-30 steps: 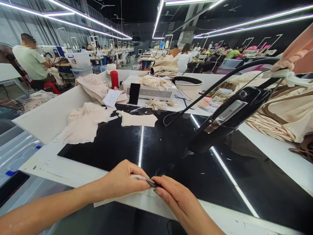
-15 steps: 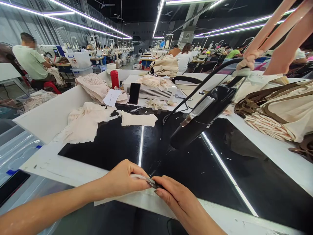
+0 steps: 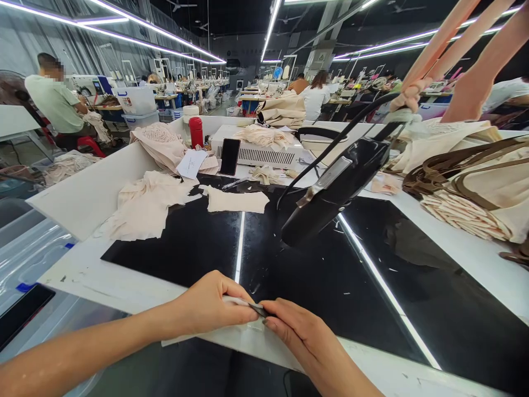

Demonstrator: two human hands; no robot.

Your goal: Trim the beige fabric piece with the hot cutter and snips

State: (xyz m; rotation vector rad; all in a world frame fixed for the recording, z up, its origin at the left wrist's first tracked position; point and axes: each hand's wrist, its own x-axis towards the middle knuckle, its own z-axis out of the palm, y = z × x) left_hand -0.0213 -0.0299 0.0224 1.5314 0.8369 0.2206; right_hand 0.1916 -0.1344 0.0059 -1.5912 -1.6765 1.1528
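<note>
A slim white strip [image 3: 235,300] emerges from the left hand [image 3: 209,306], slanting slightly toward the near right above the desk's [image 3: 124,289] near edge. A narrow dark-grey piece [image 3: 259,310] meets its right end, pinched by the right hand [image 3: 303,339].

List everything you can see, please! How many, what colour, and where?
Table: one, white, in front of the person
Panel: one, black, on the table
Corded tool: one, black, hanging above the panel
Strips: several, peach, knotted above the tool
Flat cloth: one, cream, panel's far side
Crumpled cloth: one heap, cream, left
Phone: one, black, before the vented box
Vented box: one, white, table's back
Bottle: one, red, left of the box
Straps: several, brown, right
Co-workers: several, too far to count, background
Small held item: one, pale and dark, between the hands; unclear what
Left hand: one, bare, near edge
Right hand: one, bare, beside it
</note>
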